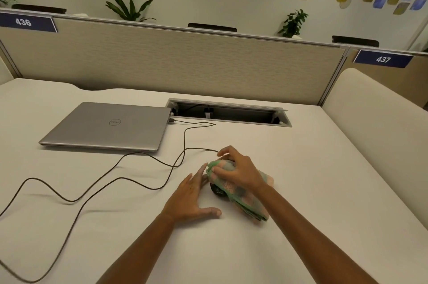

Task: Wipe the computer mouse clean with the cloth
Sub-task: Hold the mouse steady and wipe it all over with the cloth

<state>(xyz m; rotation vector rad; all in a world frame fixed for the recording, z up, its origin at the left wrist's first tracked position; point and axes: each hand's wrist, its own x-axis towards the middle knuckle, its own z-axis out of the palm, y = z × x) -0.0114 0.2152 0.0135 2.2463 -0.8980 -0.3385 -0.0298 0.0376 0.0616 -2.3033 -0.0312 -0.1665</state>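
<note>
A black computer mouse (216, 190) lies on the white desk (301, 168), almost wholly covered by a green and pink checked cloth (245, 200). Only its dark near-left edge shows. My right hand (238, 170) presses down on top of the cloth over the mouse, fingers curled around it. My left hand (192, 198) lies flat on the desk just left of the mouse, fingers spread, its fingertips touching the cloth's left edge. The mouse's dark cable (185, 151) runs from under my right fingers toward the laptop.
A closed silver laptop (108, 125) sits at the back left. Two dark cables (69, 200) loop across the left half of the desk. An open cable slot (229, 113) lies behind the mouse. A beige partition (185, 59) stands at the desk's far edge.
</note>
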